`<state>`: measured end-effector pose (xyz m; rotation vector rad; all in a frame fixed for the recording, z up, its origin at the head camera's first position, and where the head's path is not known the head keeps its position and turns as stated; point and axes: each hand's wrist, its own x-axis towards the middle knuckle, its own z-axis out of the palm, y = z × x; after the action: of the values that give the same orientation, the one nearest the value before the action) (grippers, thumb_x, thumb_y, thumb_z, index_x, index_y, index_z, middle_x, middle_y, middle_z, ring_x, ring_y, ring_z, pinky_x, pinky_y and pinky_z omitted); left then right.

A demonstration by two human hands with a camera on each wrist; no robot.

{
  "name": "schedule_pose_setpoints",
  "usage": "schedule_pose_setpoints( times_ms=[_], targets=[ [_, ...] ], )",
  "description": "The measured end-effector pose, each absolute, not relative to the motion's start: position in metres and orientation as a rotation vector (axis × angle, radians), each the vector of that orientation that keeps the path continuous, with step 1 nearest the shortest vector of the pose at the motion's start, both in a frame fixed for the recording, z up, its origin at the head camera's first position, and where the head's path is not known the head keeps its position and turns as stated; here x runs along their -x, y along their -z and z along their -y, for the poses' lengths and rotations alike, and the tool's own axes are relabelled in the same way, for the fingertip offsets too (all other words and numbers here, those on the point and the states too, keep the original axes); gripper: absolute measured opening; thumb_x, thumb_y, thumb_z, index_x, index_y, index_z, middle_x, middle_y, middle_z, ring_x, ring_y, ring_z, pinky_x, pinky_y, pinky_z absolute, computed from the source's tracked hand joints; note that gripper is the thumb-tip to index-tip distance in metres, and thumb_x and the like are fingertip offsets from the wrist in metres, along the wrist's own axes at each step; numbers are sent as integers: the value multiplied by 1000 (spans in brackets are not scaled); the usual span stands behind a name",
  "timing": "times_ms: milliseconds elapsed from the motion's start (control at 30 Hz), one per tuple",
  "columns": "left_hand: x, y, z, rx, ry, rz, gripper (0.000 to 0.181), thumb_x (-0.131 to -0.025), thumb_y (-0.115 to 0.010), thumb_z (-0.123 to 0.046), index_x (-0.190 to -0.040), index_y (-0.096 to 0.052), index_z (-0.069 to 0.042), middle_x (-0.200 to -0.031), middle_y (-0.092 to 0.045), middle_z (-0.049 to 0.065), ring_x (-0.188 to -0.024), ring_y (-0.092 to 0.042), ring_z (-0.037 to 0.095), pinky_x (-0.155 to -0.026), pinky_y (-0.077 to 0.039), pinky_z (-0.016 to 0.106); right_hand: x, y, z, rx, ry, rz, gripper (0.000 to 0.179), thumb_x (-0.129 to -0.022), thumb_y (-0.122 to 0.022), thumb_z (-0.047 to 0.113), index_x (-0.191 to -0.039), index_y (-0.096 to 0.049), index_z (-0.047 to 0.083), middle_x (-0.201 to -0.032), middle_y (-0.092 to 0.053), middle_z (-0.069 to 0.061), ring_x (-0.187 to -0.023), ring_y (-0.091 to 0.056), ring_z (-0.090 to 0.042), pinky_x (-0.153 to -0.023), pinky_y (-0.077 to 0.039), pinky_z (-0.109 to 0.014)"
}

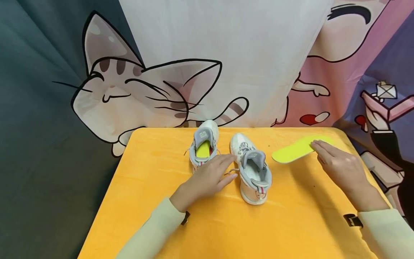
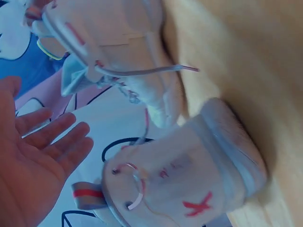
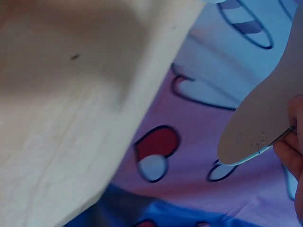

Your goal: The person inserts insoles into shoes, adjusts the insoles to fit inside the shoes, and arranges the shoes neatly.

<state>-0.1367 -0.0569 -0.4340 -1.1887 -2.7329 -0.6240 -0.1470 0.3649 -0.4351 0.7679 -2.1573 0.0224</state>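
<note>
My right hand (image 1: 339, 167) pinches a yellow-green insole (image 1: 299, 148) by its edge, holding it above the right part of the table. In the right wrist view the insole (image 3: 265, 113) shows its pale underside. My left hand (image 1: 208, 176) has its fingers extended over the gap between two white sneakers and holds nothing; the left wrist view shows its spread fingers (image 2: 61, 137). The left sneaker (image 1: 210, 129) has a yellow-green insole (image 1: 203, 149) inside, its heel partly hidden by my left hand. The right sneaker (image 1: 255, 180) shows a pale inner sole.
Both sneakers stand on a yellow-covered table (image 1: 155, 172), toes toward its far edge. A loose shoelace (image 2: 151, 72) sticks out beside one sneaker. Behind the table hangs a curtain (image 1: 233, 43) printed with cartoon cats.
</note>
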Motion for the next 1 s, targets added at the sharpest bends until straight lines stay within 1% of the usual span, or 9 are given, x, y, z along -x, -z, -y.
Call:
schedule_pose_setpoints(
  times_ms=[100, 333, 433, 533, 600, 667, 767, 867, 1000],
  targets=[
    [141, 427, 53, 1121, 863, 2784, 57, -109, -47, -46, -154, -46, -11, -150, -55, 7, -140, -52, 22, -117, -42, 40, 144, 424, -347, -774, -37, 2082, 41, -113, -39, 23, -123, -73, 2, -114, -75, -19, -85, -75, -39, -48, -51, -49],
    [149, 417, 40, 1006, 1458, 2786, 53, -110, -45, -44, -150, -51, -10, -139, -63, 3, -120, -63, 14, -99, -55, 32, 140, 405, -307, -818, -133, 1950, 34, -111, -47, 19, -119, -75, 1, -114, -76, -17, -89, -76, -39, -67, -54, -55],
    [150, 414, 34, 962, 1642, 2760, 51, -110, -46, -43, -150, -53, -11, -135, -66, 3, -116, -66, 13, -94, -56, 27, 140, 399, -292, -852, -166, 1894, 30, -110, -52, 17, -117, -76, 1, -113, -77, -16, -88, -76, -38, -86, -56, -46],
    [151, 413, 29, 925, 1833, 2720, 51, -110, -47, -41, -151, -52, -12, -135, -66, 8, -113, -67, 16, -90, -58, 28, 140, 396, -278, -914, -200, 1840, 28, -108, -55, 15, -115, -77, -1, -112, -77, -17, -88, -77, -38, -110, -44, -31],
    [151, 413, 25, 894, 1923, 2709, 49, -110, -48, -40, -151, -52, -13, -133, -66, 8, -112, -67, 15, -88, -59, 29, 141, 395, -269, -960, -219, 1810, 26, -107, -56, 13, -114, -77, -2, -111, -77, -18, -88, -77, -38, -117, -33, -25],
    [151, 413, 22, 875, 2007, 2689, 48, -109, -50, -38, -151, -52, -13, -132, -66, 8, -112, -67, 13, -89, -58, 29, 141, 394, -260, -994, -218, 1790, 25, -106, -57, 11, -114, -77, -3, -111, -77, -18, -88, -77, -37, -112, -42, -30],
    [150, 414, 18, 842, 2142, 2640, 45, -109, -53, -31, -149, -53, -10, -128, -67, 10, -110, -69, 14, -90, -58, 28, 142, 394, -248, -1033, -209, 1759, 23, -104, -58, 7, -112, -77, -4, -109, -77, -18, -88, -77, -35, -91, -56, -42],
    [151, 416, 15, 776, 2247, 2591, 43, -107, -57, -21, -146, -55, -4, -121, -71, 13, -105, -72, 17, -89, -59, 28, 142, 395, -239, -1069, -201, 1748, 23, -103, -57, 3, -110, -77, -5, -108, -78, -19, -88, -77, -35, -71, -58, -48],
    [150, 419, 12, 662, 2211, 2615, 39, -103, -63, -15, -140, -62, -2, -112, -75, 11, -96, -71, 14, -82, -59, 28, 143, 399, -232, -1103, -207, 1771, 25, -103, -54, 1, -109, -78, -5, -108, -78, -19, -89, -78, -34, -72, -58, -48]
  ],
)
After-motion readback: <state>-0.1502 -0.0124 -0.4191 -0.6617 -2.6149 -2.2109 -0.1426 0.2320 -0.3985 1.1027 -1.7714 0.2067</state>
